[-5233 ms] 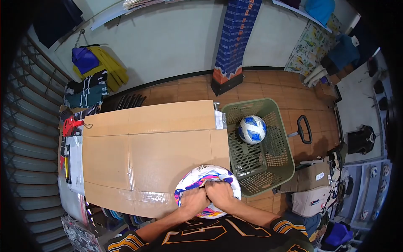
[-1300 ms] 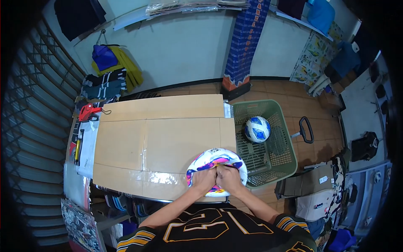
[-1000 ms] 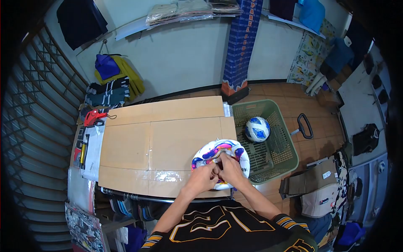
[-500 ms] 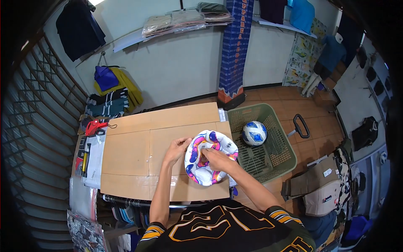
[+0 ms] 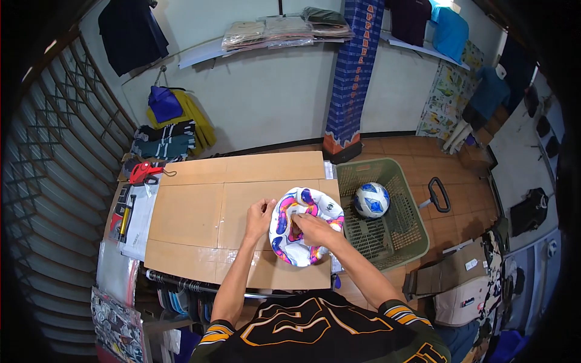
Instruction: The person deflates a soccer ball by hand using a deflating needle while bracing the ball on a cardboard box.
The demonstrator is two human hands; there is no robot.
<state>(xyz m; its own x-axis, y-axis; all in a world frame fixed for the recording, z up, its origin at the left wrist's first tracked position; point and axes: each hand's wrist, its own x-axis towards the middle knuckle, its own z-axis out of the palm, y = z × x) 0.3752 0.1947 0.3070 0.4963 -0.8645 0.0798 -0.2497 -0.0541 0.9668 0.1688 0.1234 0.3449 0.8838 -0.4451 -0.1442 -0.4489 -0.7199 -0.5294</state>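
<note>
A partly deflated soccer ball point(image 5: 284, 239), white with pink, orange and purple patches, sits on the cardboard with its top sunk into a deep hollow. My right hand point(image 5: 315, 230) reaches in from the right, its fingers closed and down in the hollow against the ball's skin; the fingertips are partly hidden. At the ball's left rim, my left hand point(image 5: 260, 219) is closed, thumb against curled fingers. Whether it pinches something small there, I cannot make out.
Flat cardboard point(image 5: 187, 212) covers the table. On the right, a green plastic crate point(image 5: 414, 233) holds a blue-and-white soccer ball point(image 5: 371, 200). A red tool point(image 5: 145, 173) and a yellow-and-black tool point(image 5: 126, 221) lie at the table's left. A clothes rail point(image 5: 206, 289) runs along the front.
The whole view has shifted slightly. My left hand's fingers have curled in more beside the ball's rim. My right hand remains in the hollow, and the ball has hardly moved.
</note>
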